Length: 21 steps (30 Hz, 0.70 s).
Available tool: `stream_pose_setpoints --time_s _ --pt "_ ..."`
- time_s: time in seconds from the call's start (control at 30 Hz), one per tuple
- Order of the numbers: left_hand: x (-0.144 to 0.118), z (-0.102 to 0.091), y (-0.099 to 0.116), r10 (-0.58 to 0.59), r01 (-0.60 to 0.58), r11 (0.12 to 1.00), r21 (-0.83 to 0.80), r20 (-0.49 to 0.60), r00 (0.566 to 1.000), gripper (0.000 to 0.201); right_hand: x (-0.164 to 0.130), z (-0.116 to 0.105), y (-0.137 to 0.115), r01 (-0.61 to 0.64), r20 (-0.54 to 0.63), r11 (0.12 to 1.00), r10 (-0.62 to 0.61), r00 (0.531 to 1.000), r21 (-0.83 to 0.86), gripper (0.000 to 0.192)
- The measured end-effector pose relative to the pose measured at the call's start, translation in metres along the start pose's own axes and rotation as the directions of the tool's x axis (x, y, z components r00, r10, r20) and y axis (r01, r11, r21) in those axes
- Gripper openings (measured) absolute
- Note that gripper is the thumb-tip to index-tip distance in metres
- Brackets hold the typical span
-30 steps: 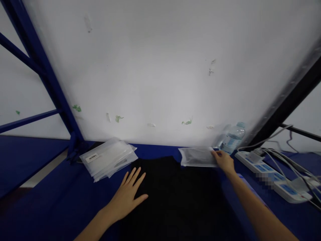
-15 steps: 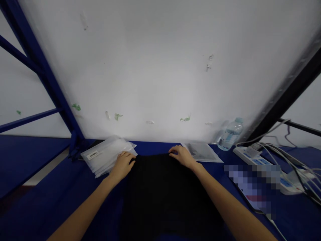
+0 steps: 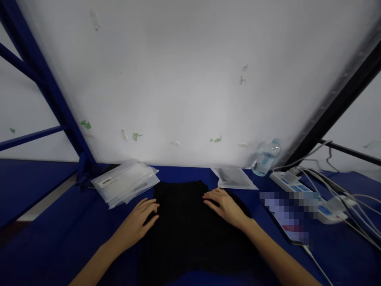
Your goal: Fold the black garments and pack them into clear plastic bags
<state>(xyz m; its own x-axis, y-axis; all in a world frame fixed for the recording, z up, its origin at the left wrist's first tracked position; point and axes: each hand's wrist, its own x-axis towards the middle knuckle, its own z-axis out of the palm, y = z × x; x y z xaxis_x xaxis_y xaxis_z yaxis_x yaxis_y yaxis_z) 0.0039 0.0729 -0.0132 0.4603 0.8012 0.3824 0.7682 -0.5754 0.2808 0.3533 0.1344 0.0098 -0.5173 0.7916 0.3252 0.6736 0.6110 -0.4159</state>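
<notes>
We rest our left hand (image 3: 137, 221) and right hand (image 3: 225, 205), fingers spread flat, on what looks like black cloth (image 3: 186, 222) mid-worktop (image 3: 44, 242), holding nothing.

A packing workstation. Clear plastic bags (image 3: 125, 182) lie stacked at the blue bench's (image 3: 53, 238) far-left edge. Blue steel racking (image 3: 44, 83) frames it.

Both hands flat on black cloth (image 3: 184, 226), mid-tabletop. Left hand (image 3: 137, 222) on cloth's left edge, fingers spread, pointing right. Right hand (image 3: 226, 206) on cloth's upper right, fingers pointing left. Blue tabletop (image 3: 59, 238) under all. Stack of clear bags (image 3: 125, 182) just left of cloth's far corner. Single bag (image 3: 235, 178) beyond right hand. Water bottle (image 3: 266, 159) against white wall (image 3: 190, 79). Power strip (image 3: 309, 194) with cables far right. Blue frame (image 3: 50, 91) at left.
</notes>
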Motion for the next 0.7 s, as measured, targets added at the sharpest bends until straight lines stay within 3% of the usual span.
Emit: stream_pose_setpoints --time_s 0.1,0.2,0.33,0.5,0.7 --pt "0.001 -0.002 0.001 -0.050 0.050 0.999 0.010 -0.039 0.998 0.031 0.003 -0.007 0.022 -0.242 -0.144 0.966 0.228 0.963 -0.088 0.025" --pt "0.004 -0.001 0.003 -0.040 0.039 0.999 0.017 0.051 0.998 0.041 0.010 -0.015 0.042 -0.388 -0.180 0.913 0.363 0.914 -0.127 0.022" --pt "0.002 0.005 0.004 -0.022 0.020 1.000 0.015 0.183 0.983 0.045 0.013 -0.013 0.049 -0.433 -0.139 0.895 0.418 0.898 -0.109 0.017" --pt "-0.007 0.001 -0.004 -0.017 0.030 0.998 -0.056 0.211 0.977 0.046 0.009 -0.003 0.047 -0.500 -0.146 0.863 0.486 0.862 -0.078 0.023" --pt "-0.012 -0.005 -0.014 -0.073 0.099 0.991 -0.093 0.255 0.964 0.044 0.016 -0.010 0.043 -0.382 -0.054 0.920 0.387 0.920 0.084 0.009"
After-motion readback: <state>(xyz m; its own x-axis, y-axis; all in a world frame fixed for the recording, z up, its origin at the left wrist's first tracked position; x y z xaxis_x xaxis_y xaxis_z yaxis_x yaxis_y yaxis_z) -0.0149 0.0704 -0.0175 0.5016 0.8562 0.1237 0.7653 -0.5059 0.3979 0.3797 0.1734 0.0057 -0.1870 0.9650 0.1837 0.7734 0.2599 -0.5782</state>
